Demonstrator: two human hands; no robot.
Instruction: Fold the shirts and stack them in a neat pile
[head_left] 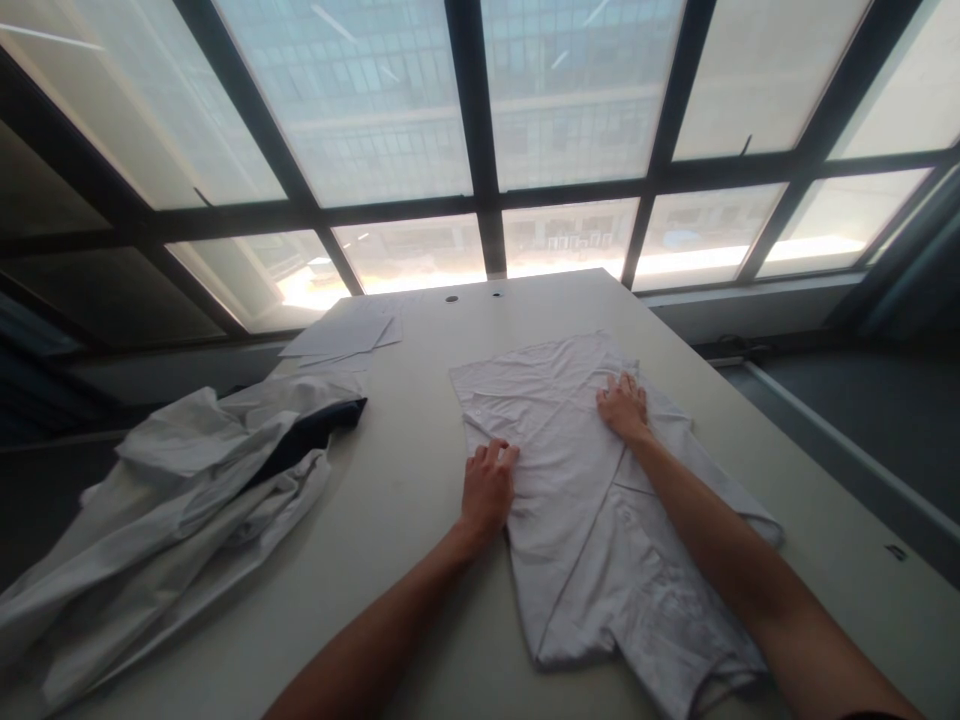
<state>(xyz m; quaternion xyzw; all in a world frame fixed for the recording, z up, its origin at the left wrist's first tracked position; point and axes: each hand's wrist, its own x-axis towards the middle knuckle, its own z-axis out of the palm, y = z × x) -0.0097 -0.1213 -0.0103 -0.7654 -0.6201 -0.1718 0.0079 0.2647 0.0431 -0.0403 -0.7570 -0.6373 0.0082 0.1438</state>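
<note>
I'm resting my left hand (489,488) at the left edge of the white garment (555,490), right hand (622,405) far right, apparently steadying it; grasping or released, I can't tell. It's lying on the table (409,430), crumpled clothing (199,450) sitting left.
</note>
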